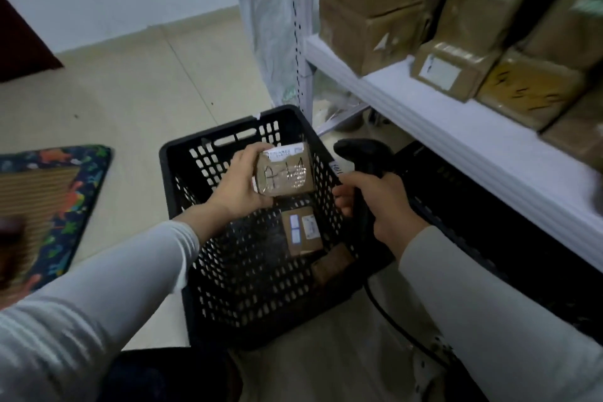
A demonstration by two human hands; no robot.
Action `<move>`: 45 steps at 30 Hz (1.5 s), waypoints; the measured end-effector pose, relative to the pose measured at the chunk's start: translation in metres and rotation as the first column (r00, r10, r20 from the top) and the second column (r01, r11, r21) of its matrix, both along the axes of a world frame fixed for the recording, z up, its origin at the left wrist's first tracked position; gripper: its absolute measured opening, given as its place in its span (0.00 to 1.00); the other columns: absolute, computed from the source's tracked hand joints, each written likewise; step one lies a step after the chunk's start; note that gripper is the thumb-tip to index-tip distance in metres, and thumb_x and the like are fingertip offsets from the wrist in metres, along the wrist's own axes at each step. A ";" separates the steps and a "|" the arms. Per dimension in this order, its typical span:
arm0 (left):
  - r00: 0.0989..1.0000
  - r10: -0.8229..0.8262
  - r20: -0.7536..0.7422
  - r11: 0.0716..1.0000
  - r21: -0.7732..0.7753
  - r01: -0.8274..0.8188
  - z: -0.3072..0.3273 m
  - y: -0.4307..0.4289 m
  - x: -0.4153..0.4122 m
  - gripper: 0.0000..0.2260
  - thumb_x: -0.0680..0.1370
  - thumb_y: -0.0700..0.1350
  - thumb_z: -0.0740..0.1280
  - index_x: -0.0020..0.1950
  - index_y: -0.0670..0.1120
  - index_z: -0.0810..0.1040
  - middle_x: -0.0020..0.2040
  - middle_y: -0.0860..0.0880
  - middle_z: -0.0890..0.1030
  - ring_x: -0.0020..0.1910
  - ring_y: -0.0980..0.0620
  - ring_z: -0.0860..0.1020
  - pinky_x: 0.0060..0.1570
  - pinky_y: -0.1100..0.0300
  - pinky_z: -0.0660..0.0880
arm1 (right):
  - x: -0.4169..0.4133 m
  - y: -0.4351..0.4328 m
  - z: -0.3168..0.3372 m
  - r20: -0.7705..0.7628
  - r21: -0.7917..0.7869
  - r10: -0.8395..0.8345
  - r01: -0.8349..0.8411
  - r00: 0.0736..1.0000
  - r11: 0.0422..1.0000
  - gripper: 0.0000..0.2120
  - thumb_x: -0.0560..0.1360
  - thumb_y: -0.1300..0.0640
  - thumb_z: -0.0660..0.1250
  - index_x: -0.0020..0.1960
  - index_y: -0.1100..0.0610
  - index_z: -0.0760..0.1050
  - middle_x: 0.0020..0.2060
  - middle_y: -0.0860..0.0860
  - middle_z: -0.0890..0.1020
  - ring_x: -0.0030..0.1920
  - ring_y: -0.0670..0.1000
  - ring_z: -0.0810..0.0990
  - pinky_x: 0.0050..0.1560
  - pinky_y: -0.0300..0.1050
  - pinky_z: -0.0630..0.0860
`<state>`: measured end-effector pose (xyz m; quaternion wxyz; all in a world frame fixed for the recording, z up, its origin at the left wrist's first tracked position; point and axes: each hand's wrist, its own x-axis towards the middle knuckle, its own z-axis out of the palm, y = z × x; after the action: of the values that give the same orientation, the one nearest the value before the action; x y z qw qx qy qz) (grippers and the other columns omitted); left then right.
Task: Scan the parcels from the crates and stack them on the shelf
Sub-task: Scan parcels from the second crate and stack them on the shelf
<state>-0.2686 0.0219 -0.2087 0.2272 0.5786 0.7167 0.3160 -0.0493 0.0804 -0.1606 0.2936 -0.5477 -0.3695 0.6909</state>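
My left hand [239,181] grips a small brown cardboard parcel [287,173] with black handwriting and a white label, held above the black perforated crate [182,173]. My right hand [385,206] holds the handle of a black barcode scanner [362,150], its head just right of the parcel. On the crate's floor lie a brown parcel with white labels [301,230] and a darker one [331,263] beside it. The white shelf [440,127] at the right carries several stacked cardboard parcels [450,68].
A second black crate [473,222] sits under the shelf, to the right of my right hand. A patterned mat [65,192] lies on the tiled floor at the left. The scanner's cable [398,330] trails down past the crate's near right corner.
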 end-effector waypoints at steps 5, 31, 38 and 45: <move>0.987 -0.131 0.089 0.989 0.082 0.123 0.038 -0.048 0.044 0.41 0.63 0.36 0.77 0.66 0.60 0.61 0.61 0.53 0.69 0.62 0.50 0.71 0.59 0.45 0.75 | 0.026 -0.031 0.025 -0.157 0.050 -0.074 0.083 0.985 0.995 0.07 0.74 0.62 0.72 0.50 0.62 0.78 0.39 0.60 0.82 0.35 0.55 0.82 0.34 0.45 0.80; 0.435 0.317 0.843 0.948 -0.266 -0.176 0.093 -0.099 0.099 0.24 0.71 0.34 0.71 0.64 0.42 0.70 0.50 0.41 0.84 0.44 0.46 0.84 0.35 0.56 0.81 | 0.065 -0.101 0.053 -0.215 0.249 -0.078 0.132 0.974 0.960 0.09 0.70 0.68 0.73 0.44 0.57 0.77 0.34 0.49 0.82 0.38 0.49 0.82 0.40 0.44 0.77; 0.546 0.369 0.752 0.888 -0.113 -0.445 0.114 -0.085 0.073 0.32 0.66 0.34 0.77 0.66 0.39 0.65 0.53 0.42 0.82 0.48 0.47 0.83 0.46 0.51 0.81 | 0.081 -0.117 0.083 0.052 0.320 0.265 -0.267 0.963 0.909 0.07 0.74 0.58 0.72 0.46 0.60 0.75 0.27 0.57 0.76 0.22 0.51 0.72 0.24 0.40 0.71; 0.567 0.357 0.742 0.880 -0.063 -0.471 0.127 -0.085 0.077 0.32 0.69 0.32 0.74 0.68 0.40 0.63 0.44 0.51 0.78 0.40 0.56 0.80 0.33 0.64 0.77 | 0.082 -0.123 0.090 0.159 0.348 0.300 -0.338 0.941 0.875 0.10 0.75 0.60 0.70 0.38 0.62 0.73 0.26 0.56 0.75 0.20 0.48 0.72 0.22 0.39 0.69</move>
<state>-0.1921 -0.0630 -0.0814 0.3729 0.2317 0.6545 0.6155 0.0331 -0.0426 -0.0702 0.2548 -0.4478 -0.5924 0.6194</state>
